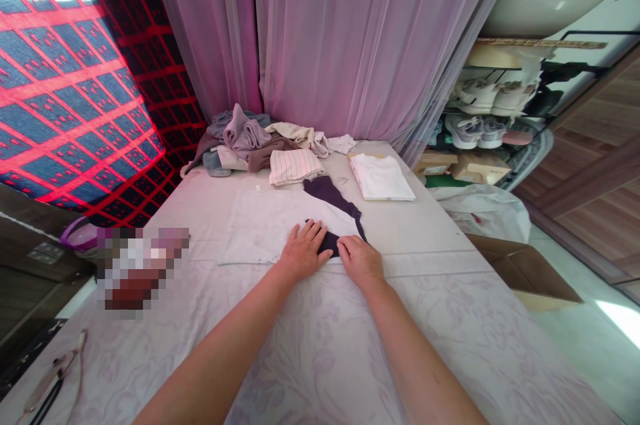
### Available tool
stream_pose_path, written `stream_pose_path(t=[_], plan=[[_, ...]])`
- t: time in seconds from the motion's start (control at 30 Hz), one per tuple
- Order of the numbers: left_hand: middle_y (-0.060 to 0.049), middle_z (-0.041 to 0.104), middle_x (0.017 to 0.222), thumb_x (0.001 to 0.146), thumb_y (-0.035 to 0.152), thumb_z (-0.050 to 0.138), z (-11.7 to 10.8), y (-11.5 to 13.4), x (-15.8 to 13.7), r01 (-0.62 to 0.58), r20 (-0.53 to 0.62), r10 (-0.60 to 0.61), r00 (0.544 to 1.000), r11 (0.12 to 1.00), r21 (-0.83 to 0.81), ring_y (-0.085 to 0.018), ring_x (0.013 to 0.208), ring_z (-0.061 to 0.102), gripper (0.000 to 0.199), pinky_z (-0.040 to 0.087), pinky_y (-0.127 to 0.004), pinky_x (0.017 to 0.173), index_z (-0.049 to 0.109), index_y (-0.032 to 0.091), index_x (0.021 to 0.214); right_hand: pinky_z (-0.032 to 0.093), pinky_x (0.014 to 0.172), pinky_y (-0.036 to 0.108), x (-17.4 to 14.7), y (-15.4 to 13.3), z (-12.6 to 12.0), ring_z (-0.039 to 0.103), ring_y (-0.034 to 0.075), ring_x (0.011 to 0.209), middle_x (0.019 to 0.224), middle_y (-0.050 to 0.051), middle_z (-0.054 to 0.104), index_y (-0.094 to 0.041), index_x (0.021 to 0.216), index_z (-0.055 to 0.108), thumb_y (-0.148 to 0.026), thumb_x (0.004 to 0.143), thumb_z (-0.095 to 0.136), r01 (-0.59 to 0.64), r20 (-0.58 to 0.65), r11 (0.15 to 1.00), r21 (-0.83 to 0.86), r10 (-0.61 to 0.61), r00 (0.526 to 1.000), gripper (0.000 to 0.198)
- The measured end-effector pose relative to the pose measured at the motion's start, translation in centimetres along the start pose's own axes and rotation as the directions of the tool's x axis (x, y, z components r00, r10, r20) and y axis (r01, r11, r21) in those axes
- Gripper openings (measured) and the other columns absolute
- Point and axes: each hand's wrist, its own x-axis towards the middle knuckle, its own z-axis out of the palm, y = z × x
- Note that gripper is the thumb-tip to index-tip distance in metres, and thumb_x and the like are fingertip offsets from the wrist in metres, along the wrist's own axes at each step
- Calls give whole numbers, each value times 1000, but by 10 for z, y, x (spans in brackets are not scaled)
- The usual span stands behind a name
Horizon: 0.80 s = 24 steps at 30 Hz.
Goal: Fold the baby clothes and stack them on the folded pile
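1. While my left hand (303,252) lies flat with its fingers a little apart, the shirt (257,225) is under it, spread on the sheet (310,345) in front of me.
2. My right hand (361,262) is just beside it, its fingers curled in at the shirt's dark near part (330,243); I cannot tell whether they pinch the cloth or only press it.
3. The shirt's body is white, its hem toward my left; a dark sleeve (329,193) stretches out along the far side.
4. Just beyond that sleeve sits a striped garment (295,166), folded.
5. Behind it and to the left, a loose heap (245,135) of clothes in purple, brown and grey lies against the curtain (325,32).
6. A folded white stack (383,177) lies flat to the right of the shirt, apart from it.
7. Past the sheet's right edge I see shoes (465,132) on a rack and, lower and nearer, an open box (520,268).
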Motion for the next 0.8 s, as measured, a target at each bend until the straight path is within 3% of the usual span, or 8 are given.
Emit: stream_pose_path(t=[0.2,0.37,0.53,0.67,0.8], plan=[[-6,28,155,93,55,32,-1,0,-1,-9,-7,9,1000,1000,-1,-24,144,19,63,17,-50,115,32,21,146,42,65,24,-9,9,-5,60,14,72,82,-1,66,-24,90,65,-32,86,54,-54,-9,993,102,55,998,14],[-7,28,154,92,56,33,0,-1,-2,-15,-24,15,1000,1000,-18,-26,143,20,64,17,-51,115,32,22,146,46,79,31,-18,9,-9,60,19,86,91,4,65,-23,92,66,-33,79,61,28,-19,998,64,-27,999,17],[-9,29,154,88,64,35,1,-2,-2,-41,-28,40,999,999,-33,-28,143,19,73,15,-51,115,31,20,147,48,84,32,-25,21,-13,60,19,89,96,4,64,-23,91,65,-18,75,52,16,-33,965,261,-7,999,20],[-10,27,155,85,68,37,0,-2,-2,-41,-18,41,999,999,-26,-30,143,19,79,14,-52,115,30,20,147,50,74,29,-27,28,-13,60,16,81,95,4,63,-22,89,63,-15,72,47,-15,-57,912,411,43,997,24],[-10,26,155,84,69,37,-2,-1,-3,-39,-3,39,999,999,-27,-29,143,18,80,13,-51,115,30,20,147,49,81,33,-25,20,-11,60,19,87,94,6,62,-21,86,65,-25,77,54,-43,-101,947,318,79,992,15]])
